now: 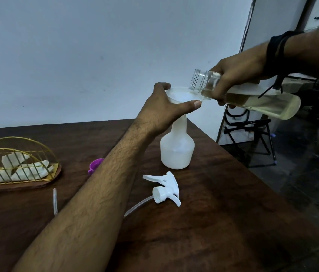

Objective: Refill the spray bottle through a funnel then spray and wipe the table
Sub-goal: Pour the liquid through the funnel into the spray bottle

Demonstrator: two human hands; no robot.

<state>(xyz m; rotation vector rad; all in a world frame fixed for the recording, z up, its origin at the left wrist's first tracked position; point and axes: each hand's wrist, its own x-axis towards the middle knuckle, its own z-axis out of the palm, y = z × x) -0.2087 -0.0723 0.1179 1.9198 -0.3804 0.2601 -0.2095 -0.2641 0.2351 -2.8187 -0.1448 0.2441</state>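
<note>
**Funnel steadied on spray bottle, clear bottle tipped over it**

At far left on the dark wooden tabletop point(203, 232) stands a gold wire holder point(17, 163) containing white cloth or paper pieces. To its right, a purple cap point(95, 165) shows partly behind the left forearm, and a clear tube point(55, 201) lies on the wood.

The left forearm runs diagonally from the lower left up to centre. The left hand point(166, 110) curls round the white funnel point(182, 94), thumb extended along the near rim and a fingertip hooked over the far rim. The funnel sits in the neck of the white spray bottle point(177, 148), which stands upright near the far right edge of the tabletop.

In front of the bottle, the detached trigger sprayer point(165, 190) lies on its side with its dip tube trailing left.

The right arm enters from the upper right, a black band on the wrist. The right hand point(239, 75) grips a clear bottle point(252, 99) of pale yellowish liquid, tilted nearly horizontal, its open mouth directly over the funnel.
</note>
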